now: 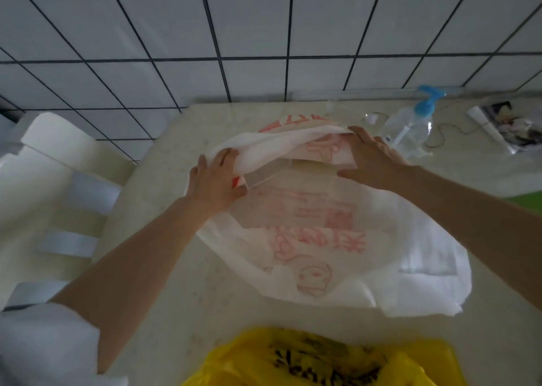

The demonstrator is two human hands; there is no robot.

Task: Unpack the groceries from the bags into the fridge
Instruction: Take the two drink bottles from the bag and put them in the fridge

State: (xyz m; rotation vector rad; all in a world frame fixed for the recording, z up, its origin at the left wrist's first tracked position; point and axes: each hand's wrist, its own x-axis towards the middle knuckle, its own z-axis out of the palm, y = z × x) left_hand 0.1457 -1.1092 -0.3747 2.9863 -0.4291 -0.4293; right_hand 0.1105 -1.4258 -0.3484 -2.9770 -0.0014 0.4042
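Left hand (215,180) and right hand (372,158) each pinching the far edge of the white bag (322,239), lifted and folded over. Lying flat on the table (164,156). Yellow bag (322,359) close by. Clear bottle (410,127) beside the right hand.

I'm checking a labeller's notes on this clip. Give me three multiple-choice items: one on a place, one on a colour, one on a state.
1. Where is the pump bottle?
A. beyond the right hand
B. on the chair
C. inside the yellow bag

2. What colour is the print on the white bag?
A. blue
B. red
C. green

3. What is the left hand doing?
A. hanging idle
B. pressing the bottle's pump
C. gripping the white bag's edge

Key: 1 A, it stands on the table past the right hand. 2 B, the lettering is red. 3 C, its fingers curl round the bag's edge.
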